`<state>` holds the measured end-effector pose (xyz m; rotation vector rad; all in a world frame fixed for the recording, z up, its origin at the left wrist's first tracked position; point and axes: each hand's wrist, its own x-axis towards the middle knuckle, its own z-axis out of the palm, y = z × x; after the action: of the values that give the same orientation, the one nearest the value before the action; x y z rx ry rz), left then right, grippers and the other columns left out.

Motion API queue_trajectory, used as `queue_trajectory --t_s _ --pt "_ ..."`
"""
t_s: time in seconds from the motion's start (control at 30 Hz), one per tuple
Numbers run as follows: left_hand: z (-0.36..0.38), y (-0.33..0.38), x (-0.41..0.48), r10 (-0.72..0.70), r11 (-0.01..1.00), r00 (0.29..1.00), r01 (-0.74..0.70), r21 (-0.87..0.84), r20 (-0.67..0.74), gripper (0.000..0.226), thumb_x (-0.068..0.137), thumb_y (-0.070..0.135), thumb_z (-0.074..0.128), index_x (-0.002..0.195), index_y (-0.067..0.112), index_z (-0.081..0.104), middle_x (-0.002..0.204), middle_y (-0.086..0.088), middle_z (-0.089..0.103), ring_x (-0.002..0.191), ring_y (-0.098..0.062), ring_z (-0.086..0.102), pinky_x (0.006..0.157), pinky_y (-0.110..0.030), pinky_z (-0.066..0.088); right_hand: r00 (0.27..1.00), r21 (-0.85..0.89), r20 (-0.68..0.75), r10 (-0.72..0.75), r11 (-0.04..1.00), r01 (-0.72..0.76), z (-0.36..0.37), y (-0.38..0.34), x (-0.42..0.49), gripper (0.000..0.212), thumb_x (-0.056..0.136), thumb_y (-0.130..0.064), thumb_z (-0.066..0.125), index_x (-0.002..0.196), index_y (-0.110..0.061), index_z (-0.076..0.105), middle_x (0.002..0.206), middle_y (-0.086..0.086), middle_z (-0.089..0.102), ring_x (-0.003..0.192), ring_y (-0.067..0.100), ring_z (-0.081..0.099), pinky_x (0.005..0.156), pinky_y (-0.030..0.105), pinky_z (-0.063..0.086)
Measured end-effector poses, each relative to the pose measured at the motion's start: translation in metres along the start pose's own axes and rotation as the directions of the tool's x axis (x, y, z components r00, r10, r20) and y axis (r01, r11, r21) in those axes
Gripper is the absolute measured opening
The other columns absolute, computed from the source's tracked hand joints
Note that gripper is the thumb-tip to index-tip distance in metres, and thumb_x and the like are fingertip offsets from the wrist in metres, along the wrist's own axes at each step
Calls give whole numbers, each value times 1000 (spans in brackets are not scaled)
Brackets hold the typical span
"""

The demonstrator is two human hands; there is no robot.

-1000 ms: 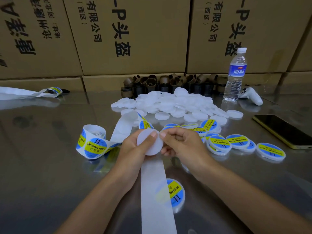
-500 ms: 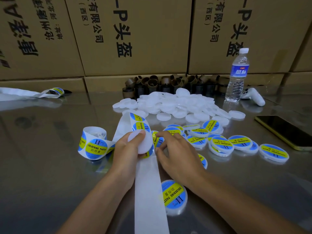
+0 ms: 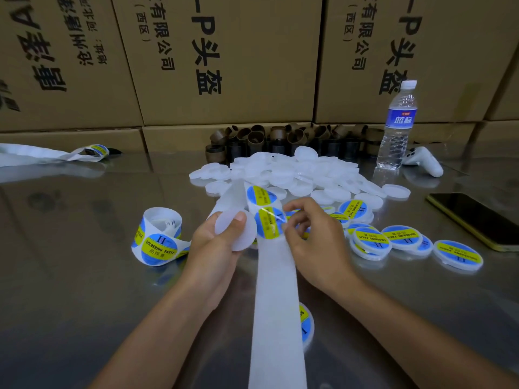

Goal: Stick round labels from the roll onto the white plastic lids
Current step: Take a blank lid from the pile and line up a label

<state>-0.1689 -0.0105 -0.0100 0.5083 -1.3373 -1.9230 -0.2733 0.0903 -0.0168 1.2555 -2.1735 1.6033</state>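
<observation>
Right hand (image 3: 314, 242) pinches a label (image 3: 269, 223); roll (image 3: 158, 237) reads "SOLDERING PASTE".

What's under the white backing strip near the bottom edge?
A labelled lid lies beneath the backing strip, its right part sticking out with the blue-and-yellow label showing. The lid's left part is covered by the strip, so the print can't be read.

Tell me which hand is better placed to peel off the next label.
The right hand, probably: its fingertips pinch the edge of the label on the backing strip, while the left hand is busy gripping a blank white lid.
</observation>
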Motion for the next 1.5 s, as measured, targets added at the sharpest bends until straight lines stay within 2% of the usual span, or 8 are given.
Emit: queue_trajectory --t_s 0.13,0.37,0.57,0.83,0.97,1.13,1.27,1.5 --pt "-1 -2 1 19 1000 997 -18 13 -79 10 95 10 52 98 5 61 101 -14 66 94 -23 62 90 -33 49 992 99 -114 -46 993 57 -4 -3 0 29 86 4 51 90 -24 55 76 -6 57 72 2 51 64 10 38" --pt "-1 -5 3 32 999 993 -28 35 -113 11 94 3 54 94 13 57 77 4 73 71 -7 68 64 -18 54 993 162 19 -120 980 115 -6 -12 -4 33 83 6 54 90 -26 58 76 -11 58 75 3 54 71 6 38" --pt "-1 -4 -2 -9 995 993 -3 104 120 27 87 18 60 111 7 67 102 -13 73 90 -25 71 81 -35 57 994 33 66 -92 995 90 -9 -14 -6 30 84 -5 60 104 -27 64 70 -8 57 74 6 53 73 18 42" --pt "0 -4 -4 -15 993 983 -8 120 184 22 72 27 70 93 21 76 100 -13 74 91 -27 71 81 -37 58 957 -280 -6 -289 920 275 -9 -11 -5 30 81 -23 67 109 -13 71 92 0 55 90 20 52 76 31 43" --pt "2 -4 -5 -16 992 978 -10 126 206 16 72 25 69 85 29 77 96 -10 75 86 -22 72 73 -29 59 945 -284 21 -326 905 318 -11 -8 -3 30 80 -21 67 108 -11 71 96 3 65 93 25 58 78 36 45" --pt "2 -3 -7 -36 990 982 10 139 188 33 75 33 67 101 14 72 104 -15 72 102 -33 68 96 -47 50 940 -303 31 -339 893 332 -11 -7 -2 26 78 -23 67 102 -13 72 93 -1 70 90 22 61 81 28 36" --pt "3 -1 -8 -47 992 984 26 121 172 39 75 35 64 105 10 69 105 -16 72 102 -34 67 97 -49 49 929 -258 -10 -370 899 355 -10 -7 -2 20 75 -19 70 93 -11 72 88 -1 71 87 14 57 84 21 33" --pt "2 -2 -6 -29 995 983 11 97 181 12 73 31 65 79 21 69 93 -12 70 82 -22 66 83 -41 51 907 -225 -26 -421 886 405 -9 -8 -2 9 72 -10 73 79 -10 69 85 3 65 83 22 60 77 30 43"
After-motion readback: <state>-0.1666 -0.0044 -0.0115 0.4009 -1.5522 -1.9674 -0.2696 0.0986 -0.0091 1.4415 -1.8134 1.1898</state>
